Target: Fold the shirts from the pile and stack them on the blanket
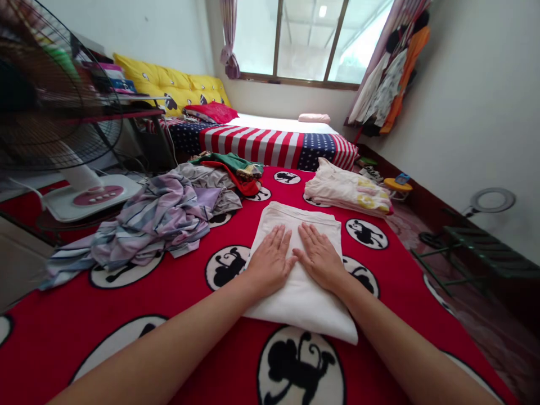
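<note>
A folded white cloth garment (301, 306) lies on the red bedspread (202, 343) in front of me, its top edge showing a seam. My left hand (270, 261) rests flat on its left half, fingers stretched away from me. Flat on the right half is my right hand (318, 256), fingers likewise extended. The two thumbs come close together in the middle. Neither hand grips anything; both press or lie on the fabric. Part of the garment is hidden under the hands and forearms.
Crumpled clothes, including a striped lilac garment (156, 219) and a green one (230, 164), are heaped at left. A stack of folded clothes (346, 188) sits back right. A fan (54, 101) stands left, a green stool (481, 253) right. Another bed (253, 143) is beyond.
</note>
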Available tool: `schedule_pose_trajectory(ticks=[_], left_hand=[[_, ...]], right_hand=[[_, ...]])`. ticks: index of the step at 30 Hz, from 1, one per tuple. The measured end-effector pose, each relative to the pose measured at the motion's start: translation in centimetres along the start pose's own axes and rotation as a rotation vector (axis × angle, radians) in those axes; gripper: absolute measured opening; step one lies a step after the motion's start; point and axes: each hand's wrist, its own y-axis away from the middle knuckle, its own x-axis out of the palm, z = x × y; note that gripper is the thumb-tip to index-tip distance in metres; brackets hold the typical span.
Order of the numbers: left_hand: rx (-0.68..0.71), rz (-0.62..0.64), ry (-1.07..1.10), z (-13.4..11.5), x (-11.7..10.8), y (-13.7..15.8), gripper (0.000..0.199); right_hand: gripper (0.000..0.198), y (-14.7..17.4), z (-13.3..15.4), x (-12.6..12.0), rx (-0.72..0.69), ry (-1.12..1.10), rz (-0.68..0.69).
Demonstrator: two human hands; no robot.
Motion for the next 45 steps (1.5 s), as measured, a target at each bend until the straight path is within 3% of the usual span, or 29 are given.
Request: schedule_pose_trajectory(ticks=[5,9,11,15,17,20,24,27,30,36,41,45], left_hand=[[0.038,0.071,-0.056,2.9,-0.8,2.9,0.079],[-0.011,0.138,-0.111,4.2,-2.4,4.8,0.075],[-0.051,0.155,-0.142,3.9,-3.2,4.9,0.074],[-0.09,0.046,-0.122,1.9,-3.8,1.3,0.057],[-0.067,0.007,-0.042,0.8,-3.1,-1.9,0.052],[-0.085,0.019,0.01,0.6,-1.1,-6.2,0.052],[-0.142,-0.049,-0.008,2.3,0.9,-8.4,0.053],[-0.254,-0.082,0.019,3.4,1.1,-8.1,0.058],[-0.355,-0.061,0.048,3.8,0.8,-7.9,0.075],[-0.345,-0.006,0.021,4.2,0.3,-7.1,0.088],[-0.307,0.044,-0.014,5.6,-0.6,-3.9,0.074],[-0.323,0.006,-0.025,6.2,-1.2,-1.2,0.06]], right_hand=[[0.067,1.6,-4.7,0.4,0.15,0.122,0.029],[0.064,3.8,-7.8,-0.9,0.285,0.221,0.11],[0.064,4.5,-7.9,-1.9,0.325,0.261,0.073],[0.058,3.0,-4.6,-3.0,0.215,0.154,-0.136],[0.057,0.8,-2.0,-2.6,0.125,0.007,-0.112],[0.057,-2.8,0.3,-1.1,0.103,-0.093,-0.031],[0.057,-5.2,-1.5,0.5,0.127,-0.078,0.014],[0.071,-5.2,-4.6,0.5,0.198,-0.027,0.031],[0.078,-4.9,-6.8,0.3,0.355,0.019,0.012],[0.076,-4.2,-7.5,0.4,0.447,0.087,0.02],[0.073,-3.1,-7.1,0.0,0.47,0.144,0.068],[0.066,-1.5,-6.6,-1.3,0.476,0.272,0.136]])
